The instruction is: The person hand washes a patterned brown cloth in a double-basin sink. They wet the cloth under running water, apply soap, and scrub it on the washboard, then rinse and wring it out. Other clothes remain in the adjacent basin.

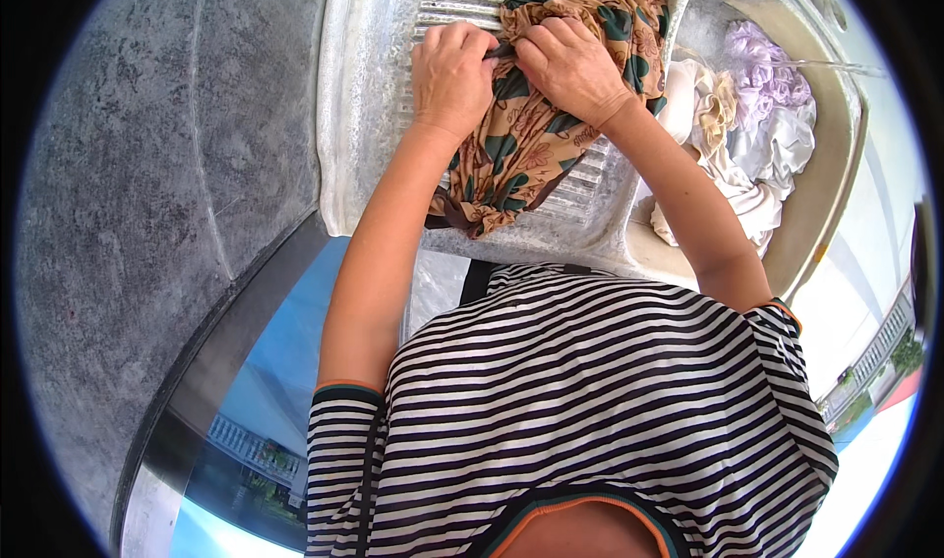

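A tan garment point(526, 145) with dark green and brown printed shapes and dark edging lies bunched across the ridged washboard point(580, 179). My left hand point(452, 78) is closed at the garment's left side, with its thumb and fingers pinching a dark strip of the edging. Close by on the right, my right hand point(575, 71) has its fingers curled into the same garment, gripping a fold near that strip. The fingertips of both hands are partly hidden by the knuckles and cloth. A twisted end of the garment hangs toward me.
Right of the washboard, a basin point(851, 155) holds white clothes point(787, 150) and a lilac cloth point(762, 71). A thin water stream point(841, 66) enters it from the right. A dark grey stone-like surface point(118, 145) borders the sink on the left.
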Demonstrator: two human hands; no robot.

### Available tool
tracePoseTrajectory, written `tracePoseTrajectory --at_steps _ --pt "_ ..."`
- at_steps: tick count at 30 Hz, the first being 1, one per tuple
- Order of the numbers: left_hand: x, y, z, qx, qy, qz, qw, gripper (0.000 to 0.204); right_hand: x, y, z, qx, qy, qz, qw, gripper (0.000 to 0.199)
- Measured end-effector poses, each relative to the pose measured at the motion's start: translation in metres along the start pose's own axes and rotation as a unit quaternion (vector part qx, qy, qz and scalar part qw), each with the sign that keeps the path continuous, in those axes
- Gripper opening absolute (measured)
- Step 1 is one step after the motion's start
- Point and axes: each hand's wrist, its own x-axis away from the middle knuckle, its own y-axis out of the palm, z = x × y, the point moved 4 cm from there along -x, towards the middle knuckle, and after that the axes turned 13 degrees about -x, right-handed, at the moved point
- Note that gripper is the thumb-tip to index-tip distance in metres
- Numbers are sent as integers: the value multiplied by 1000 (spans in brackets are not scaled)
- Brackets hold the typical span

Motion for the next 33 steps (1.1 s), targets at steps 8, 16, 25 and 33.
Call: tracePoseTrajectory --at_steps 8,16,25,33 --pt "66 0 -24 761 -349 54 544 18 1 -10 -5 -47 -61 -84 994 36" --pt "111 -34 -50 803 -399 117 426 34 32 -27 -31 -341 215 -13 915 32" --pt "136 -46 3 666 -405 -11 626 38 -9 27 -84 -182 72 54 979 28" --pt "157 -74 -38 707 -348 20 615 34 12 -17 126 58 399 52 914 26"
